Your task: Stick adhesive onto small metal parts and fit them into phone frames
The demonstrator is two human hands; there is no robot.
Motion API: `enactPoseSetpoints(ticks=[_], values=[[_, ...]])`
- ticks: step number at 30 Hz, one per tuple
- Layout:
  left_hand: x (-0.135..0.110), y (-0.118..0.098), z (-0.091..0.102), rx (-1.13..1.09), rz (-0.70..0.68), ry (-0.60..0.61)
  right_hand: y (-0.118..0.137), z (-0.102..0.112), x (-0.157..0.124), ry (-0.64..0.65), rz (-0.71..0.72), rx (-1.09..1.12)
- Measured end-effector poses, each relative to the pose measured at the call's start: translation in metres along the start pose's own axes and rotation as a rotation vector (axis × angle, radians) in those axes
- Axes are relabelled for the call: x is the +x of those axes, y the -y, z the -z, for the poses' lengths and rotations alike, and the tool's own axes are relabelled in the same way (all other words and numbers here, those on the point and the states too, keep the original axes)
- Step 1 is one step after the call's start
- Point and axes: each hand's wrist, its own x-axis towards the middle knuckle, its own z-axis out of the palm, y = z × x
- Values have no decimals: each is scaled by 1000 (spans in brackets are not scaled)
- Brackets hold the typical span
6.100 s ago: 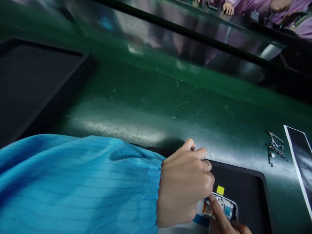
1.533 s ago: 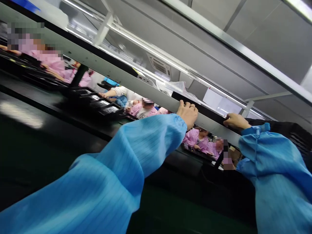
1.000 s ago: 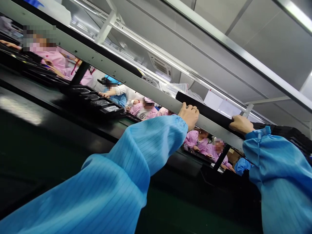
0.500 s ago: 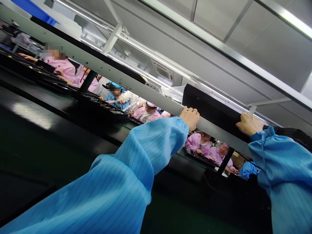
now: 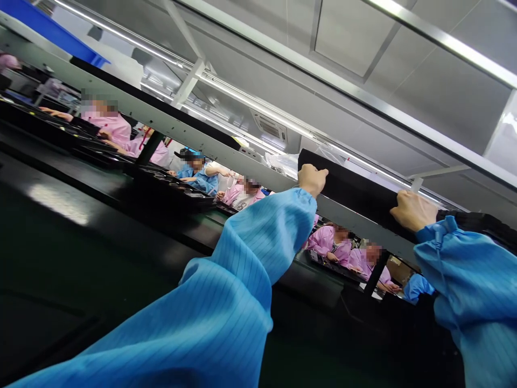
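Observation:
Both my arms, in blue striped sleeves, reach up to an overhead shelf rail (image 5: 161, 125). My left hand (image 5: 313, 179) is closed on the left end of a flat black tray (image 5: 355, 189) that stands tilted above the rail. My right hand (image 5: 412, 210) is closed on the same tray further right. The tray's right end runs into a stack of dark trays (image 5: 484, 226) on the shelf.
Below lies a dark green conveyor belt (image 5: 60, 242). Black trays (image 5: 173, 186) line its far side. People in pink and blue coats (image 5: 117, 126) work across the line. A plastic bag (image 5: 283, 161) and a blue bin (image 5: 48, 29) sit on the shelf.
I looked up from a phone board on a black tray and raised both hands to the shelf. Over the last second the black tray has lifted higher off the rail.

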Motion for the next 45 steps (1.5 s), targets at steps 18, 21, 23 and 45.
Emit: enactPoseSetpoints(ticks=[18, 21, 23, 45], values=[[-12, -7, 5, -464, 231, 123, -1, -10, -3, 2, -23, 70], [-13, -3, 8, -458, 210, 138, 0, -11, -3, 4, -28, 70], [-13, 0, 8, -456, 183, 137, 0, -11, -3, 10, -43, 71], [-11, 4, 20, 535, -102, 120, -21, 20, -14, -50, -197, 61]])
